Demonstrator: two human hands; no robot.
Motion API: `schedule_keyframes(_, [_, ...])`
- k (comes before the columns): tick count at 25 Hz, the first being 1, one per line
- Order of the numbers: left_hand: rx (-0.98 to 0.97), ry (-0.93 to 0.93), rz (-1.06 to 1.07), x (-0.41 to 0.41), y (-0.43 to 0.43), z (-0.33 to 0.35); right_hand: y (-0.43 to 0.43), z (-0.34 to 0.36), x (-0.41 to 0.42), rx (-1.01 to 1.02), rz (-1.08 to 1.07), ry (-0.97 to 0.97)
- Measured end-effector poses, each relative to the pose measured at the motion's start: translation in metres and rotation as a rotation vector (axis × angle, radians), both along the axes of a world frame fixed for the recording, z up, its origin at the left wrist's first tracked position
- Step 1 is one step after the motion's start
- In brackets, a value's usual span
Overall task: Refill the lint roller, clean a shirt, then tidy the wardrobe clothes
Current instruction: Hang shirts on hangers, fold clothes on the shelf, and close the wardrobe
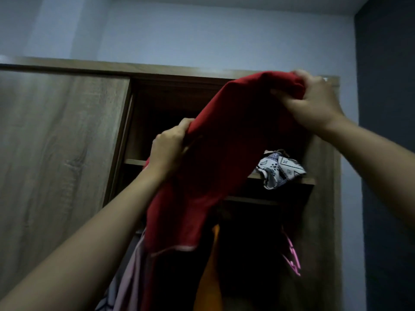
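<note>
Both hands are raised in front of an open wardrobe (323, 198). The left hand (167, 145) has its fingers curled tight round one edge of a red garment (226, 140), at about the level of the upper shelf (134, 162). The right hand (314, 102) grips the other end of the garment, fingers bunched into the cloth, up near the wardrobe's top edge. The garment hangs stretched between the two hands and drapes down in front of the opening, its lower part falling past the shelf.

A patterned white cloth (279, 168) lies on the shelf's right side, spilling over its front edge, just behind the red garment. Below the shelf hang other clothes: an orange item (208, 283), a pale striped piece (128, 277) at left, and a dark piece with pink print (292, 259) at right. The sliding door (56, 142) covers the wardrobe's left half.
</note>
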State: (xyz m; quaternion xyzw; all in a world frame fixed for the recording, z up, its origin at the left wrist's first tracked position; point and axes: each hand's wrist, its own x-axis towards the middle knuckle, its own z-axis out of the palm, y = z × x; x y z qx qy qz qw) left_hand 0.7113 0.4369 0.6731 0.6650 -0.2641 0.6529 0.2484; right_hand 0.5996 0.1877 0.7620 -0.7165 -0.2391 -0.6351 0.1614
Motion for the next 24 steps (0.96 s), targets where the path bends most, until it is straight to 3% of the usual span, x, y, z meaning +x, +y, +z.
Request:
schedule_keyframes(3, [0.056, 0.044, -0.097, -0.027, -0.01, -0.003, -0.018, -0.009, -0.026, 0.032, -0.058, 0.055])
schedule_keyframes(6, [0.141, 0.278, -0.201, -0.047, -0.021, -0.025, -0.033, -0.046, -0.041, 0.015, -0.101, 0.186])
schedule_keyframes(13, [0.34, 0.629, -0.109, -0.082, -0.057, -0.103, -0.072, -0.152, -0.037, 0.072, -0.24, 0.522])
schedule_keyframes(18, [-0.052, 0.909, -0.228, -0.093, -0.084, -0.119, -0.077, -0.224, -0.039, -0.079, -0.57, 0.759])
schedule_keyframes(19, [-0.143, 0.944, -0.273, -0.094, -0.092, -0.115, -0.072, -0.237, -0.042, -0.094, -0.523, 0.734])
schedule_keyframes(22, [-0.263, 0.943, -0.296, -0.099, -0.116, -0.101, -0.041, -0.272, -0.065, -0.029, -0.053, 0.64])
schedule_keyframes(24, [-0.333, 0.935, -0.306, -0.101, -0.129, -0.097, -0.022, -0.3, -0.085, 0.047, 0.188, 0.818])
